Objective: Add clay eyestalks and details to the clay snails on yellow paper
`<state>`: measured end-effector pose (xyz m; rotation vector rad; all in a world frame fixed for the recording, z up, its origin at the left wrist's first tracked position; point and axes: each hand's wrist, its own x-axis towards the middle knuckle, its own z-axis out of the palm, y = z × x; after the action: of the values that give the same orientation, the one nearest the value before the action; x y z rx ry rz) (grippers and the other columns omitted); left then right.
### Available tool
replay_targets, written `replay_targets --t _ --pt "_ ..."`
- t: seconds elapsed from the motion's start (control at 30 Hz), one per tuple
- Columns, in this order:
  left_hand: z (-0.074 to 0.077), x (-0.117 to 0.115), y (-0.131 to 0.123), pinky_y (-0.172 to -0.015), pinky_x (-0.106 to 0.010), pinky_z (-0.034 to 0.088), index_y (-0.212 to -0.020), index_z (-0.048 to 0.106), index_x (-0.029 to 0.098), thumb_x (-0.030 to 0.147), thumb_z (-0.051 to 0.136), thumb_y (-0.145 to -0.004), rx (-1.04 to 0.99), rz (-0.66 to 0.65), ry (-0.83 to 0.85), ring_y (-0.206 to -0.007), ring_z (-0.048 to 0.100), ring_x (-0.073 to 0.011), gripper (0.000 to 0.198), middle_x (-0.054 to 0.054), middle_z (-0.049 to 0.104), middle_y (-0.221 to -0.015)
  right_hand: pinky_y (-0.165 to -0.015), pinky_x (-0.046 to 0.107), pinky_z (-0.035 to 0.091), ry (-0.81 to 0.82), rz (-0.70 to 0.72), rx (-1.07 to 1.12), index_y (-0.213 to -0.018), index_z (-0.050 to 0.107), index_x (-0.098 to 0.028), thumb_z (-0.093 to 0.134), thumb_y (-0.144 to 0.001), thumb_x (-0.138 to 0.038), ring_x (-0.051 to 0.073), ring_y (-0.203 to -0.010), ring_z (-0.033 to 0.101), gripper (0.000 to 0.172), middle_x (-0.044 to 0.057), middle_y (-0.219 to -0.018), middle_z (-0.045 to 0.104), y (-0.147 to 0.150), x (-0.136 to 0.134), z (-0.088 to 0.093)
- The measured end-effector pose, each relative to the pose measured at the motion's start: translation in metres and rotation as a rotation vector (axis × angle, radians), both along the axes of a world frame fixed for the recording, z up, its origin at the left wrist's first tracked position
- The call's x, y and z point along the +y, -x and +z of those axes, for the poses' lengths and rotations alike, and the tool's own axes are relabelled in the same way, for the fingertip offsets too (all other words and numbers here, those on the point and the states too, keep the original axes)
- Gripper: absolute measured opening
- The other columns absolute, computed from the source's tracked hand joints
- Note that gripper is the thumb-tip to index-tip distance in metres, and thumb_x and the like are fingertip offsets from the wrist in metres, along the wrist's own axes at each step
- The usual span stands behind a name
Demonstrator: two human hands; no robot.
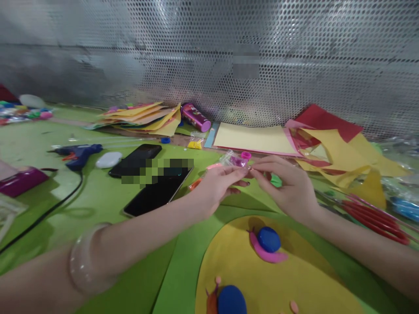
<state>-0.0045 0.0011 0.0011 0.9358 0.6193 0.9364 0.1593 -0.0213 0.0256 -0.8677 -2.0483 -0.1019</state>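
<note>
My left hand (221, 185) and my right hand (288, 185) meet above the green sheet, fingertips pinched together. Whatever lies between them is too small to make out. Below them, a rounded yellow paper shape (262, 283) rests on green paper. On it sits a clay snail (266, 255) with a pink body and blue shell. Nearer the lower edge, a second snail (231, 301) has an orange-brown body and blue shell, partly cut off. A small peach clay piece (294, 307) lies to its right. Just behind my fingertips is a small plastic bag (234, 158) with purple contents.
Two dark phones (157, 194) and a blue glue gun (80, 153) with its cord lie left. Behind stand coloured paper sheets (144, 120) and a toppled purple can (196, 117) against the perforated metal wall (209, 56). Red-handled scissors (373, 220) and yellow paper scraps (347, 152) are right.
</note>
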Motion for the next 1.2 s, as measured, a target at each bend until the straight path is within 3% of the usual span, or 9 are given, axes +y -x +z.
replay_targets --t 0.23,0.43,0.6,0.77,1.03,1.2 --pt "-0.004 0.004 -0.001 -0.064 -0.024 0.038 -0.075 0.07 0.016 0.036 0.08 -0.067 -0.054 -0.035 0.044 -0.072 0.057 -0.0116 0.023 -0.001 0.066 -0.077 -0.07 0.033 0.054 0.037 0.02 0.03 -0.089 0.064 -0.024 0.061 -0.086 -0.016 0.018 -0.083 0.061 0.009 0.003 -0.09 0.064 -0.001 -0.003 0.003" --pt "0.003 -0.001 -0.002 -0.061 -0.022 0.036 -0.071 0.069 0.016 0.032 0.085 -0.059 -0.079 -0.059 0.127 -0.065 0.054 -0.0086 0.026 0.002 0.063 -0.07 -0.066 0.029 0.053 0.071 -0.004 0.091 -0.088 0.066 -0.023 0.065 -0.084 -0.016 0.016 -0.08 0.06 0.009 0.003 -0.088 0.064 0.002 -0.008 -0.001" --pt "0.006 -0.004 -0.002 -0.062 -0.022 0.037 -0.072 0.069 0.015 0.029 0.083 -0.064 -0.07 -0.069 0.161 -0.068 0.055 -0.0095 0.021 0.0 0.065 -0.075 -0.073 0.031 0.054 0.13 0.004 0.175 -0.088 0.065 -0.024 0.059 -0.087 -0.017 0.017 -0.085 0.061 0.009 0.002 -0.09 0.064 0.002 -0.01 -0.005" --pt "0.004 0.0 -0.002 -0.063 -0.022 0.038 -0.078 0.071 0.015 0.031 0.079 -0.069 -0.031 -0.066 0.163 -0.071 0.055 -0.0102 0.02 -0.005 0.069 -0.088 -0.066 0.033 0.055 0.204 -0.029 0.248 -0.09 0.063 -0.024 0.056 -0.09 -0.022 0.018 -0.08 0.062 0.007 0.004 -0.09 0.064 -0.002 -0.01 -0.009" --pt "0.0 0.0 -0.003 -0.061 -0.022 0.037 -0.066 0.068 0.014 0.031 0.086 -0.057 -0.004 -0.076 0.148 -0.064 0.052 -0.009 0.026 0.002 0.061 -0.065 -0.064 0.028 0.053 0.224 -0.023 0.268 -0.083 0.06 -0.023 0.064 -0.084 -0.019 0.016 -0.076 0.059 0.006 0.001 -0.082 0.06 -0.005 -0.005 -0.018" --pt "-0.002 0.002 -0.004 -0.061 -0.022 0.038 -0.073 0.071 0.014 0.029 0.081 -0.065 0.004 -0.068 0.146 -0.064 0.052 -0.0084 0.02 0.0 0.063 -0.071 -0.053 0.026 0.049 0.27 -0.037 0.21 -0.089 0.064 -0.025 0.056 -0.088 -0.017 0.012 -0.061 0.057 0.011 0.0 -0.087 0.063 -0.006 -0.004 -0.021"
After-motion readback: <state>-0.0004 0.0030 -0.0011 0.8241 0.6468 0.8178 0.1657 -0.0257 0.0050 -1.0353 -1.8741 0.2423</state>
